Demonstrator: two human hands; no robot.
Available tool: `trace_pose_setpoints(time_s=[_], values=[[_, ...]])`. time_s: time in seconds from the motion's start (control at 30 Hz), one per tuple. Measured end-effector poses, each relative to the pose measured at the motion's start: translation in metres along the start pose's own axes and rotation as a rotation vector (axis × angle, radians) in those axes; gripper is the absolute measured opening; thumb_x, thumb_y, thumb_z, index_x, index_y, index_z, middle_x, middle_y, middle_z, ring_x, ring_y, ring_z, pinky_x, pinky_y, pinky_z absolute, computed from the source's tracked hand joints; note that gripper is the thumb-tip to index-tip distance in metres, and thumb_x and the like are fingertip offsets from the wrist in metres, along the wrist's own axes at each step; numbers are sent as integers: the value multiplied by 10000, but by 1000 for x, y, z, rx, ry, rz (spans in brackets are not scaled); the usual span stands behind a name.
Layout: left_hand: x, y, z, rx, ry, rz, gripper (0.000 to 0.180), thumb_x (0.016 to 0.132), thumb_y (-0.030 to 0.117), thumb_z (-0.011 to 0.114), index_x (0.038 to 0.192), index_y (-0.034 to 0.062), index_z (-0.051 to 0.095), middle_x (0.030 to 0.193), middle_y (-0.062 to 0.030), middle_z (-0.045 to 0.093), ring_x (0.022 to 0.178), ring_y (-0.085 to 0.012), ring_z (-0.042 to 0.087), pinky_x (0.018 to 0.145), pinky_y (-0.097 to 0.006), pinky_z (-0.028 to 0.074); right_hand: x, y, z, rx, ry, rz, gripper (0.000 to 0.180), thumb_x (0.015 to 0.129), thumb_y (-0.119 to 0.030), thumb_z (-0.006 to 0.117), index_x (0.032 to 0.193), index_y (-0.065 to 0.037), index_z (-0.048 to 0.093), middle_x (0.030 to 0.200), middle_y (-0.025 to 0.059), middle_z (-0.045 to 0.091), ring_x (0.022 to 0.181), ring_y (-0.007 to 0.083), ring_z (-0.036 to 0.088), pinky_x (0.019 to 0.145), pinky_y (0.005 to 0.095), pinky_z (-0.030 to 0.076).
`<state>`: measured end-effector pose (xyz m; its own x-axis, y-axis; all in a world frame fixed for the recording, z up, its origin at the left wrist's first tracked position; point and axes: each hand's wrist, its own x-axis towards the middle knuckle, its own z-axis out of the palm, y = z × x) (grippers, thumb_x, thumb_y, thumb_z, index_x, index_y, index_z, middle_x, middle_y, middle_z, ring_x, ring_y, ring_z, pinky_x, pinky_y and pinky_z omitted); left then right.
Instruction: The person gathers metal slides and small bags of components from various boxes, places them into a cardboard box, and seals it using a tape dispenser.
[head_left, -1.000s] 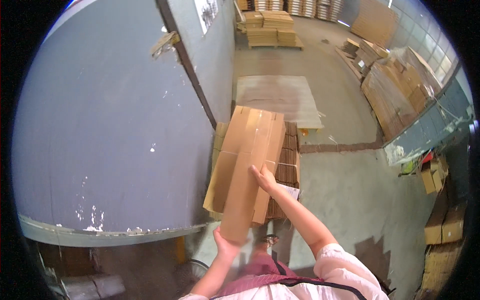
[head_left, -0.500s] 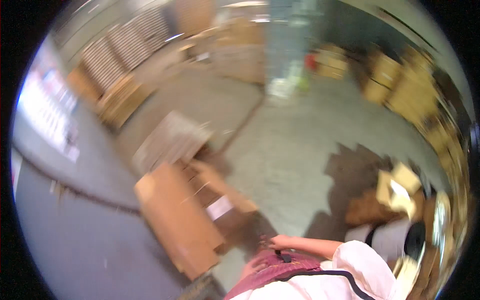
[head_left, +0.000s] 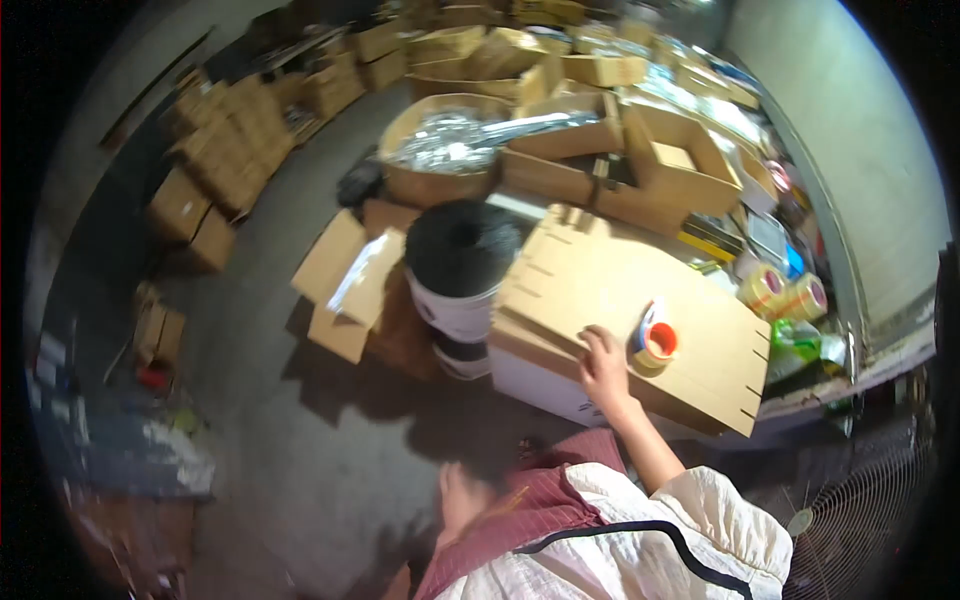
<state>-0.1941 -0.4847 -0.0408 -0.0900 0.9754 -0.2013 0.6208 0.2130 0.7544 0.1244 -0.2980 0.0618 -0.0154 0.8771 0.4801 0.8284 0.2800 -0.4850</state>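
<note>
My right hand (head_left: 605, 372) reaches over the near edge of a stack of flat, slotted cardboard sheets (head_left: 625, 270). Its fingers are stretched out and apart, at the sheets' edge; whether they press on it is unclear. Just right of the fingers, a tape roll (head_left: 655, 362) with an orange-red core lies on the top sheet, a white and blue part beside it. Low by the maroon cloth at my waist is my left hand (head_left: 462, 500), smeared by motion, its fingers unclear. Beneath the sheets shows a white box-like side (head_left: 535, 383).
Left of the sheets stand a black roll (head_left: 462, 245) on a white drum and an open carton (head_left: 340, 255). Behind are a carton of shiny silvery packets (head_left: 450, 140) and more boxes. Clear tape rolls (head_left: 765, 288) sit at right; a wire-guarded fan (head_left: 850, 525) stands lower right.
My view has swung round from floor and cartons to the stack of cardboard sheets. My right hand has moved from my waist out over the sheets' edge. My left hand remains low.
</note>
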Motion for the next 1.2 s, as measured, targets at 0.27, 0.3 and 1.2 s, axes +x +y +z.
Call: trace_pose_setpoints(time_s=[0.27,0.3,1.2], values=[[213,201,20,528,-172,875,954,814,319,818,1562,6,317,1569,-289,316,1454,-468,316,1166,-660,219,-22,67,-52,-582,-98,421,681,755,-500,831,1179,-34,573,1261,183,529,1266,375,481,1110,629,298],[237,208,28,605,-233,1025,977,780,377,837,1578,91,351,1592,-248,321,1495,-462,257,1167,-719,161,-20,58,-49,-616,-83,396,595,781,-433,826,1158,-45,579,1238,163,559,1277,363,487,1124,631,287],[352,243,88,662,-563,1259,828,839,667,676,1565,355,428,1703,-144,204,1545,-514,83,1091,-837,16,-60,182,-154,-519,225,553,356,667,-217,747,971,-77,625,997,97,646,1163,350,571,1241,660,122]])
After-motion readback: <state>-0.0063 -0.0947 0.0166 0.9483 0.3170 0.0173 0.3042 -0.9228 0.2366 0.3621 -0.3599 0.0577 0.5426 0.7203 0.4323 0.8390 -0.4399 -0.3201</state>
